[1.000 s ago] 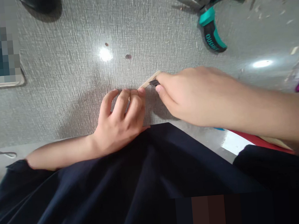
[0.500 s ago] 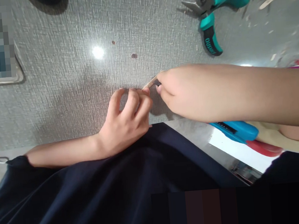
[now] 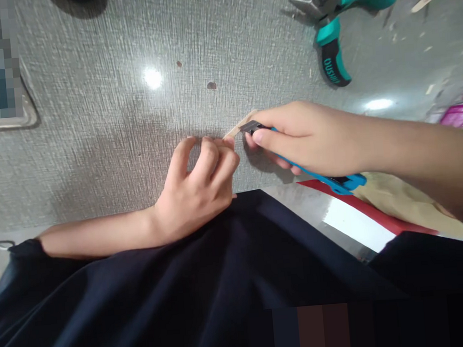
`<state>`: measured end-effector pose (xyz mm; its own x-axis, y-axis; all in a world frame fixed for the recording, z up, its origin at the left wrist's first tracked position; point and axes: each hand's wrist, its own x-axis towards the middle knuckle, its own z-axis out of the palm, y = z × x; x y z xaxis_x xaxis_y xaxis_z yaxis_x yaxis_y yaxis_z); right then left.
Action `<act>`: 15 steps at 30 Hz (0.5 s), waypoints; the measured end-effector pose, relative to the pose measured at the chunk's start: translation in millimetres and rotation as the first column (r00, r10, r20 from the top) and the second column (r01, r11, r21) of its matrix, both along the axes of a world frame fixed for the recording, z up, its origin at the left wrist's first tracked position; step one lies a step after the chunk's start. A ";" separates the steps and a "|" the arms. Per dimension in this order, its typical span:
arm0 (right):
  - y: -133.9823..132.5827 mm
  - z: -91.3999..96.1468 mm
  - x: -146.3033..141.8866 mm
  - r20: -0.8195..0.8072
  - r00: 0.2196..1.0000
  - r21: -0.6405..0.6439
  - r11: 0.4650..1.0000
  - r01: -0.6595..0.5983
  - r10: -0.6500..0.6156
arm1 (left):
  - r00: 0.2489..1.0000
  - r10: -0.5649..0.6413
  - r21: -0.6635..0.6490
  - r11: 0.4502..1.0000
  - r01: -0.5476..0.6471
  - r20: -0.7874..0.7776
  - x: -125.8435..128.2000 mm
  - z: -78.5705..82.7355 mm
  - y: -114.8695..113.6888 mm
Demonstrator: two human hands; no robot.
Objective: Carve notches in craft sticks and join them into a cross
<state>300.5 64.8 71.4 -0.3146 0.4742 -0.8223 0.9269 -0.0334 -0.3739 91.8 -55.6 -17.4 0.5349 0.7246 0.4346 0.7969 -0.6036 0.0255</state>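
Palm-down left hand (image 3: 198, 181) at stick (image 3: 236, 128), right hand (image 3: 317, 137) around cutter (image 3: 350, 183)

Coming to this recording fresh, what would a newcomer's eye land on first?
Probably the blue knife in the right hand, its dark blade at a thin pale stick held by the left hand, near the centre. Next, the teal-and-black pliers, spread open at upper right on the grey tabletop.

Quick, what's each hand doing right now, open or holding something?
Left hand: closed, holding the thin wooden stick.
Right hand: closed around the blue knife, blade against the stick.
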 end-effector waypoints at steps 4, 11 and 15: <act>-7.0 -3.7 5.1 -0.089 0.996 0.027 1.000 0.017 -0.015 | 1.000 0.006 0.035 0.999 -0.005 -0.022 0.7 3.1 2.9; -18.3 -18.5 6.5 0.006 0.980 0.263 0.945 -0.192 0.198 | 1.000 0.016 0.048 0.999 -0.016 -0.004 1.1 2.8 2.6; -17.9 -11.1 -1.7 0.079 0.970 0.234 0.942 -0.242 0.230 | 1.000 0.005 0.029 1.000 -0.006 0.010 0.3 2.3 1.3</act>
